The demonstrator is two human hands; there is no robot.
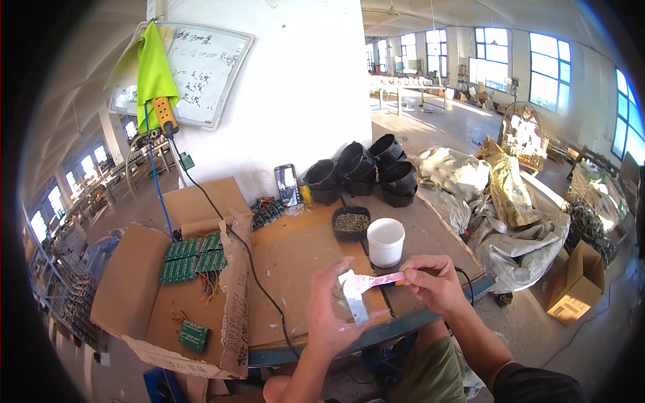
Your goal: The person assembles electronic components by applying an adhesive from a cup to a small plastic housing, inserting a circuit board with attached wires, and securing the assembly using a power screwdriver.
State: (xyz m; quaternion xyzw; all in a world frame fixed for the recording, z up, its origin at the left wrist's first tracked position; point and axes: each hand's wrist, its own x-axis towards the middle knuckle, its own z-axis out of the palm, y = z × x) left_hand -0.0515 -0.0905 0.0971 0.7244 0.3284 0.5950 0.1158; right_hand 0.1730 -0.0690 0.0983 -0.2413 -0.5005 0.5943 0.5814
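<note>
Over the front edge of the workbench, my left hand (pixel 328 312) curls its fingers and thumb around a pale flat piece (pixel 357 310), grey and metallic toward its lower end. My right hand (pixel 433 282) pinches a pink-handled scraper (pixel 384 279) whose far end is smeared white and lies against that flat piece. Where the two meet is hard to make out. A bit of black and orange shows under the right fingers. Just beyond my hands stands a white plastic tub (pixel 385 243). Behind it sits a black container (pixel 351 223) of small greenish-brown bits.
At left, an open cardboard box (pixel 235 295) holds green circuit boards (pixel 193 258) with coloured wires. A black cable (pixel 261 282) crosses the workbench (pixel 295 248). Several black pots (pixel 356 161) and a propped phone (pixel 287 185) line the back. Sacks (pixel 517 235) lie at right.
</note>
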